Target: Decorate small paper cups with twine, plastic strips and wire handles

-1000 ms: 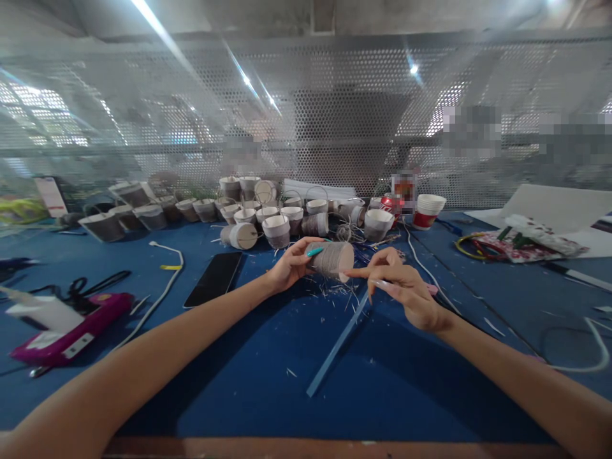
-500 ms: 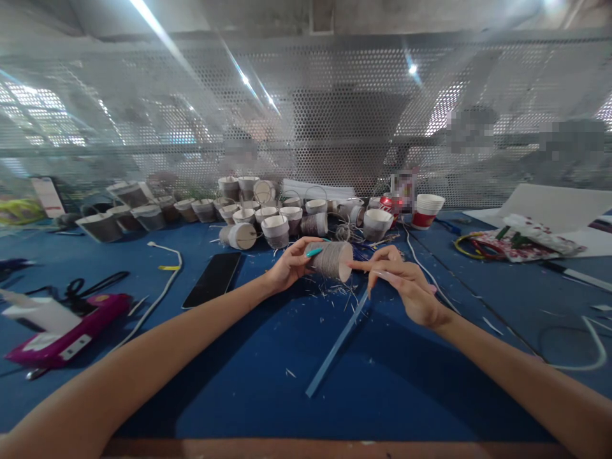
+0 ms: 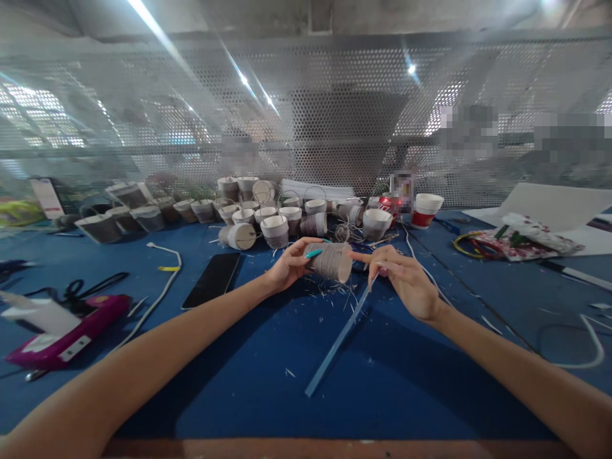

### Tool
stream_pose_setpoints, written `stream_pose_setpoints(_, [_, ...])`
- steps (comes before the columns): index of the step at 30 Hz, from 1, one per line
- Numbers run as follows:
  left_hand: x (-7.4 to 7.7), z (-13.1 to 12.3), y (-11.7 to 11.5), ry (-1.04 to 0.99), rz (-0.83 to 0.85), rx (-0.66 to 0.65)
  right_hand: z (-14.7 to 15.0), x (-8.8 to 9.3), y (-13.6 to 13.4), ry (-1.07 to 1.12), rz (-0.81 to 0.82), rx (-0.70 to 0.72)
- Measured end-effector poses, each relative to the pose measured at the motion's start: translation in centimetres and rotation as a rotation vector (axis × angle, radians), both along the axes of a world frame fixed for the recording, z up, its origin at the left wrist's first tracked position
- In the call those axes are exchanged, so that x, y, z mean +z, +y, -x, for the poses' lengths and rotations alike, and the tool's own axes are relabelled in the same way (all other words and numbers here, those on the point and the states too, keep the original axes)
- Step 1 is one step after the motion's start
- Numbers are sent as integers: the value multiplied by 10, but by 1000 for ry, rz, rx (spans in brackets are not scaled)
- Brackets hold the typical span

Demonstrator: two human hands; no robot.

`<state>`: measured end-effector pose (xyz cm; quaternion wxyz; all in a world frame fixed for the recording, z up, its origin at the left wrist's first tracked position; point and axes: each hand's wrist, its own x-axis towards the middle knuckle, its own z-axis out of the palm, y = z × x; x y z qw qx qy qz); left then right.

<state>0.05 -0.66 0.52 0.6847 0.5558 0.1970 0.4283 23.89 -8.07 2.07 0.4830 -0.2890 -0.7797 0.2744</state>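
In the head view, the only 1, the wrapped cup (image 3: 327,260) lies on its side in the left hand (image 3: 291,264), its pale flat end facing the right hand (image 3: 406,280). The left hand is closed round the other end, thumb pressed along the winding. The right hand has 1 finger stretched out, its tip seeming to touch the edge of the flat end; the other fingers are bent. The upper end of a translucent strip (image 3: 337,349), which runs out in front of the cup, meets those bent fingers; I cannot tell whether they pinch it. Thread scraps (image 3: 335,290) are scattered just below the cup.

To do this well, I would keep the left grip firm enough to stop the cup rolling, yet gentle enough not to dent it. The fingertip should press lightly along the edge so the outer turns of thread stay flat and do not slip off.

As for writing, the red can (image 3: 389,204) behind and right of the cup carries white lettering, too partial to read. The red-and-white paper cups (image 3: 426,211) farther right show no legible words. Well left of the cup, an upright card (image 3: 46,197) has print too small to make out, and the dark phone (image 3: 211,280) nearer to it shows no mark.
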Motion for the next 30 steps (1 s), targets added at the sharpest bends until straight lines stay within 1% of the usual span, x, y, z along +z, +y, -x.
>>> stream_pose_setpoints(3, [0,0,0,-5,-4,1,2,0,1,173,69,58])
stream_pose_setpoints(5, [0,0,-1,-6,-7,-1,2,0,0,205,74,68])
stream_pose_setpoints(7, [1,0,-1,-4,-11,3,3,1,-2,194,46,37])
stream_pose_setpoints(10, [1,-1,-2,0,-14,20,2,4,-6,98,-16,-15])
stream_pose_setpoints(13, [1,-1,-3,9,-17,29,2,7,-10,-45,-66,-8])
stream_pose_setpoints(15, [1,-1,-3,13,-18,29,2,8,-10,-91,-78,-1])
stream_pose_setpoints(21, [2,-1,-3,5,-22,20,0,3,-5,-18,-69,-46])
stream_pose_setpoints(25, [2,-1,-3,12,-16,28,-1,1,-3,-26,-73,-54])
stream_pose_setpoints(30, [1,-1,-3,7,-19,24,-1,2,-4,16,-102,-124])
